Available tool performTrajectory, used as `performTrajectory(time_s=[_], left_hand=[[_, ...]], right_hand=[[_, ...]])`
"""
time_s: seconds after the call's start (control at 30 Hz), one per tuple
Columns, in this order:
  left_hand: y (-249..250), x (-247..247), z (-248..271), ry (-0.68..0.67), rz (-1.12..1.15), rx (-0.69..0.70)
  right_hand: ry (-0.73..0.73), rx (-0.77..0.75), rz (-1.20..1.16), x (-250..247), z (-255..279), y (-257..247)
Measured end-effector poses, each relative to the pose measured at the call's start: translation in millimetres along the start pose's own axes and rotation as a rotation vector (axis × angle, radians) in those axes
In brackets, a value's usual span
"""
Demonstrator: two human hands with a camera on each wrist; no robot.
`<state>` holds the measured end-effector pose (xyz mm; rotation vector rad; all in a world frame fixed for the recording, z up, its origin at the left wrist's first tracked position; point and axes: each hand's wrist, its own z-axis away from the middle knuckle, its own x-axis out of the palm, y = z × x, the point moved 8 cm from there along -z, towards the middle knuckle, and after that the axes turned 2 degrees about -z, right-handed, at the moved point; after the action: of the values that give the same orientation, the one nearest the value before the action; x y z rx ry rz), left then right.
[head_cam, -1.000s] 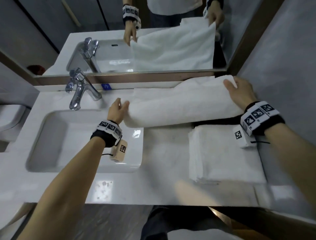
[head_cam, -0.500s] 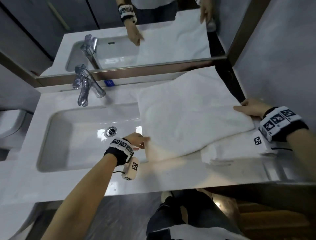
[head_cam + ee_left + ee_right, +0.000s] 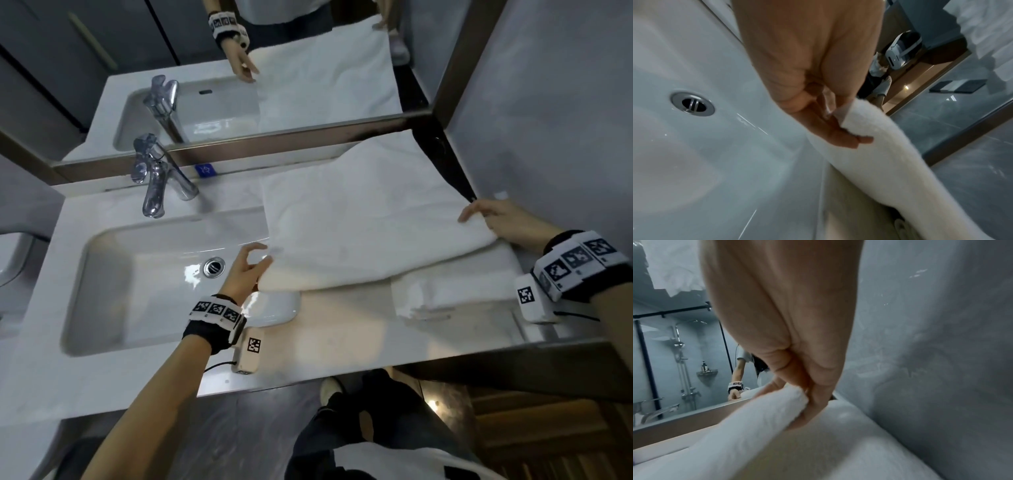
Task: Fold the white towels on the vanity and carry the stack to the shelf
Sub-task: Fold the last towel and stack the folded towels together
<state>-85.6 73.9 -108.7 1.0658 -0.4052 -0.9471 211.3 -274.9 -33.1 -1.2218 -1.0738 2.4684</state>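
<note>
Both hands have brought the white towel (image 3: 359, 222) down toward me. A second ago it was lifted in a long roll near the mirror (image 3: 308, 68); now it lies doubled on the vanity (image 3: 342, 342), its near fold partly covering the folded stack (image 3: 445, 294) and its left end hanging over the sink (image 3: 137, 274). My left hand (image 3: 245, 270) sits at the near left corner, fingers loosely curved: the wrist view shows fingertips (image 3: 855, 139) touching the fold rather than gripping it. My right hand (image 3: 500, 222) pinches the right corner between thumb and fingers, seen plainly in its wrist view. To me that means the first fold of this towel is made and it needs folding again, crosswise, before it joins the stack; nothing is ready to carry to the shelf yet.

As for writing, I see only a small blue sticker (image 3: 204, 169) under the mirror with a pale mark I cannot read, and square black-and-white markers on my wristbands.
</note>
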Motion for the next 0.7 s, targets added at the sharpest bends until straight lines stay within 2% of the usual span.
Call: performTrajectory(time_s=[0.13, 0.2, 0.4, 0.47, 0.6, 0.7], left_hand=[[10.8, 3.7, 3.2, -0.154, 0.008, 0.068], [12.7, 4.7, 3.1, -0.185, -0.071, 0.129], [14.4, -11.7, -10.3, 0.07, -0.144, 0.232], [17.5, -16.0, -13.7, 0.137, -0.173, 0.25], [29.5, -21.8, -24.6, 0.263, -0.211, 0.281], [41.3, -20.9, -40.0, 0.356, -0.113, 0.254]], right_hand=[[-0.169, -0.068, 0.01, 8.2, 11.2, -9.0], [-0.183, -0.114, 0.047, 4.9, 14.7, -13.0], [-0.136, -0.195, 0.121, -7.0, 6.7, -26.1], [-0.078, -0.237, 0.134, -12.7, -1.0, -32.7], [0.125, -0.318, 0.036, -33.9, -30.4, -49.4], [0.15, -0.316, -0.129, -37.2, -57.9, -61.9]])
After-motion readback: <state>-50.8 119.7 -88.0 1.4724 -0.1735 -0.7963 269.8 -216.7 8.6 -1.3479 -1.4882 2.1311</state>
